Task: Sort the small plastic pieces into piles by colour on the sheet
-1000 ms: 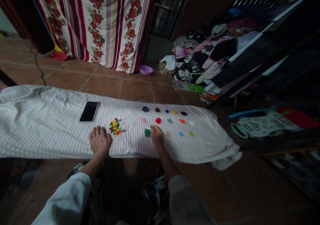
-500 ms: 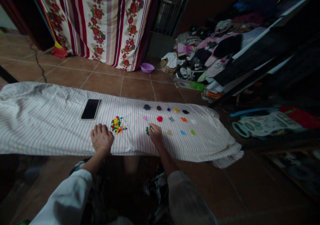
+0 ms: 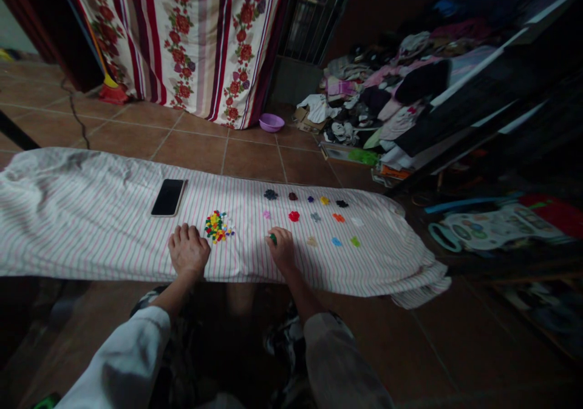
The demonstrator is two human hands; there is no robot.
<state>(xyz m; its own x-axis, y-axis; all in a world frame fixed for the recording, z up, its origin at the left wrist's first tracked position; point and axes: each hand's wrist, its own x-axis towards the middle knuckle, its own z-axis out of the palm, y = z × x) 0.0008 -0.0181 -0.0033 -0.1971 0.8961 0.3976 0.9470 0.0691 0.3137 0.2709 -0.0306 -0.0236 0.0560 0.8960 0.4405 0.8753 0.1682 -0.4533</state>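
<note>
My left hand [image 3: 189,249] lies palm down on the striped cloth [image 3: 109,215], fingers stretched out. Close to its fingertips is a mixed pile of small coloured pieces [image 3: 218,227], in red, yellow, green, white and some blue. My right hand [image 3: 281,249] is curled over small green pieces [image 3: 273,238], which show between its thumb and fingers and are partly hidden by them. Around that hand, little single-colour heaps lie in rows, among them a pink one [image 3: 267,215], a red one [image 3: 294,216], a beige one [image 3: 311,241] and a light blue one [image 3: 336,241].
A phone [image 3: 168,197] lies on the cloth behind my left hand. Farther right are orange pieces [image 3: 338,218] and lime green pieces [image 3: 354,241]. Beyond the cloth stand a purple basin [image 3: 271,122] and a large heap of clothes [image 3: 378,93] on the tiled floor [image 3: 250,154].
My right hand has moved slightly left and closed over the green heap, covering most of it. The left hand rests as before; the whole view has shifted a little.
</note>
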